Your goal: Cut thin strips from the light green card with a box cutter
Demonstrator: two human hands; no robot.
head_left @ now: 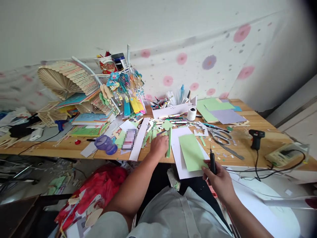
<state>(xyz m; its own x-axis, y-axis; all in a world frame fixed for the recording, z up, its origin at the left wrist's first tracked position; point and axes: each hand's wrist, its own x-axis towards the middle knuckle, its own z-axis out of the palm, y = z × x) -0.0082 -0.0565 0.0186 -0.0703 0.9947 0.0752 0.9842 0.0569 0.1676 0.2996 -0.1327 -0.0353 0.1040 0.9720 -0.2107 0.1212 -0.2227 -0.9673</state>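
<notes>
Head view: a wooden table (244,140) crowded with paper, pens and tools, both hands of the person at its near edge.
Green sheet: the pale green sheet (192,152) lies between the two hands, closer to the right, on top of a larger white sheet (176,145) whose near end overhangs the table edge.
Right hand: the right hand (217,175) is curled around a slim black-handled cutter (212,161), thin tip pointing up and away; the thumb side meets the green sheet's near right corner. Whether it pinches that corner, I cannot tell.
Left hand: the left hand (159,145) is well apart from the right one, back upward, fingers bent down by the green strips (169,143), just left of the white sheet. The fingertips are hidden, so I cannot tell whether they pinch anything.
Green cutout: a rounded, flower-like cutout (166,125) lies just beyond the left hand, at the far end of the strips.
White strip: a long white strip (140,140) lies left of the left hand.
Scissors: silver scissors (218,135) rest beyond the right hand.
Glue gun: a black glue gun (256,138) stands farther right, its cable trailing toward the near edge.
</notes>
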